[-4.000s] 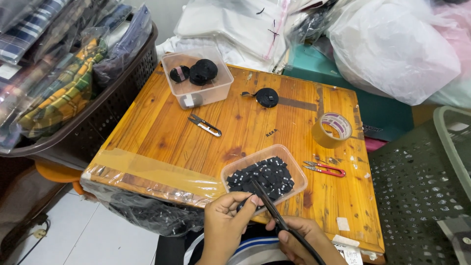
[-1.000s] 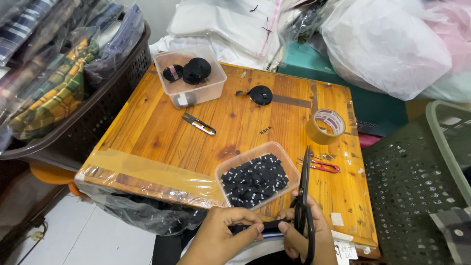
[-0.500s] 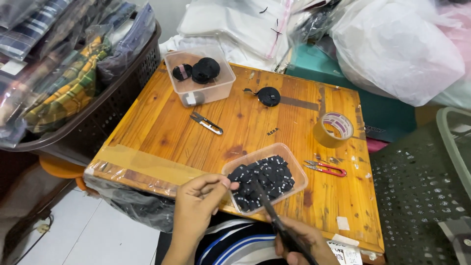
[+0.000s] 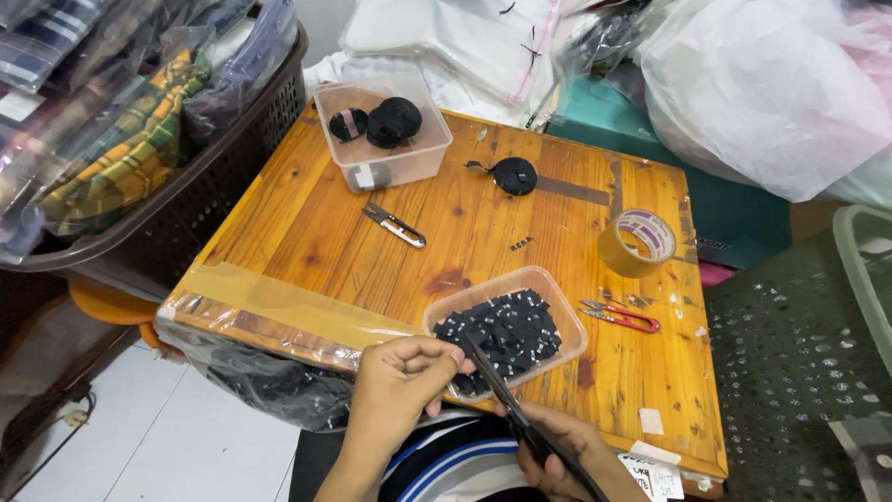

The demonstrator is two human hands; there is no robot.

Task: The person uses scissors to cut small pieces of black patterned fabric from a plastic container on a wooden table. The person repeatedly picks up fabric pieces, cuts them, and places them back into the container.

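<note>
Here, head view: left hand (image 4: 401,379) curls, fingertips pinched at the near rim of the clear tray (image 4: 567,321) of small black pieces (image 4: 506,336). Right hand (image 4: 557,451), palm up, is clamped around black scissors (image 4: 506,409), blades angled over the tray at the wooden table's (image 4: 372,270) near edge.

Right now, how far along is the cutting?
Done: a clear tray holds a heap of cut black pieces. In hand: the left hand pinches black strip while the right hand works scissors. Left: black rolls in the far tub, another roll on the table.
</note>
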